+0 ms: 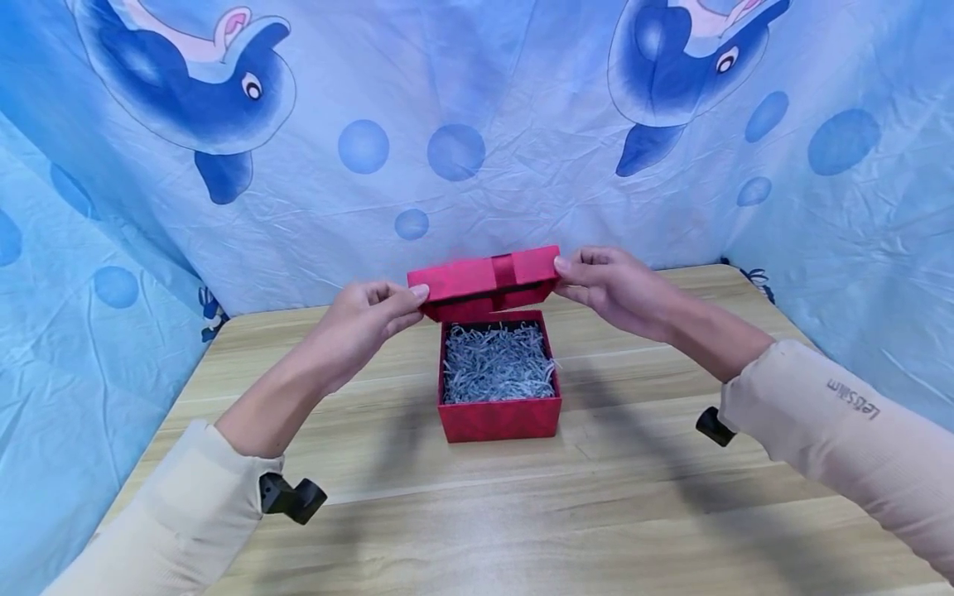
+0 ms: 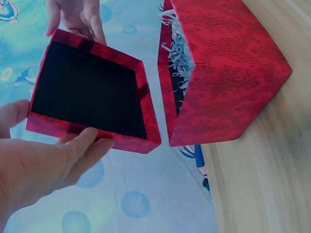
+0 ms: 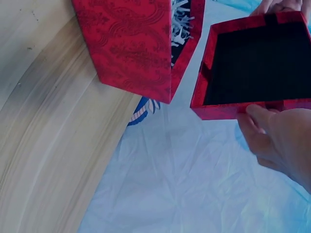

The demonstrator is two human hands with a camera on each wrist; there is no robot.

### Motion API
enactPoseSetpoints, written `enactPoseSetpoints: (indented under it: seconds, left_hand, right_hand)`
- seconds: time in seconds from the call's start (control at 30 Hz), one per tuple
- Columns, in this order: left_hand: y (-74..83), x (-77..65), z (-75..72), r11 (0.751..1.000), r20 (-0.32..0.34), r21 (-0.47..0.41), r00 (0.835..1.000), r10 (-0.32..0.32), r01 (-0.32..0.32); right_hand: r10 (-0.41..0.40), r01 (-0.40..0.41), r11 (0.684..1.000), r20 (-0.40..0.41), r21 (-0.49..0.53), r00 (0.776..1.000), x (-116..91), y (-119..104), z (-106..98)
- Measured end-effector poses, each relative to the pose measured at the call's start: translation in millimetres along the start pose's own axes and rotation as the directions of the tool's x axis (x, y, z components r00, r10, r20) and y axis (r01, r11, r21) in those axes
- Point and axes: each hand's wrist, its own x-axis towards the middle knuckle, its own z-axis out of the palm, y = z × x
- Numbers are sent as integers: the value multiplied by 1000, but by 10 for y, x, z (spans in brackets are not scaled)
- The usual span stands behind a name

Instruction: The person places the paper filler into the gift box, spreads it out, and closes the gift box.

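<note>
A red patterned gift box [image 1: 502,420] stands on the table, its top uncovered and filled with pale shredded paper [image 1: 498,362]. Above its far edge hangs the red lid [image 1: 462,279], tilted, with a ribbon band [image 1: 504,271] across it. My left hand [image 1: 365,319] grips the lid's left side between thumb and fingers. At the opposite side my right hand [image 1: 614,290] pinches the lid near its corner. Both wrist views show the lid's black inside [image 2: 90,90], which holds nothing, and a gap between lid and box [image 3: 133,43].
The light wooden table [image 1: 477,513] stretches around the box. Behind it and at both sides hangs a blue cloth [image 1: 320,215] printed with dolphins and bubbles. Each sleeve carries a small black wrist device [image 1: 294,498].
</note>
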Motion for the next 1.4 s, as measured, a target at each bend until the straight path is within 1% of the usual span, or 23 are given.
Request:
enactPoseSetpoints:
  seconds: [0.1,0.2,0.27,0.33,0.47,0.5,0.57,0.7,0.97,1.1,1.23,1.4]
  left_hand:
    - [-22,-32,-22,990,-18,137,1000,-15,18]
    - [-42,-59,-32,975,-33,224,999,-10,17]
    - [-61,-69,-25,978,-28,207,1000,1,5]
    - [-79,-78,1,985,-27,172,1000,13,-8]
    - [-115,-77,87,997,-30,62,999,41,-39]
    - [-123,-77,107,998,-33,47,998,45,-44]
    - [-139,-76,138,998,-41,22,998,53,-52]
    - [-162,-83,171,997,-49,11,996,73,-73]
    - [-204,-100,186,995,-49,1,994,99,-99]
    - [-226,-110,189,994,-47,-8,993,109,-109]
    - [-241,-114,193,993,-47,-3,992,121,-121]
    - [-259,-114,195,990,-51,12,988,143,-142]
  right_hand:
    - [28,-27,996,4,-87,1000,-32,1,-25]
    - [41,-40,984,4,-175,999,-50,14,-32]
    - [41,-38,972,6,-232,999,-58,25,-29]
    - [33,-31,949,3,-315,999,-64,37,-24]
    - [20,-27,897,-20,-441,1000,-91,68,-22]
    - [18,-26,891,-22,-453,1000,-99,74,-21]
    - [11,-22,891,-26,-453,1000,-116,86,-17]
    - [-14,3,894,-20,-448,1000,-155,105,-6]
    - [-61,58,897,7,-439,998,-216,179,11]
    - [-79,75,897,9,-435,997,-227,212,15]
    - [-90,86,900,10,-427,996,-233,231,20]
    - [-95,91,893,13,-441,995,-244,265,34]
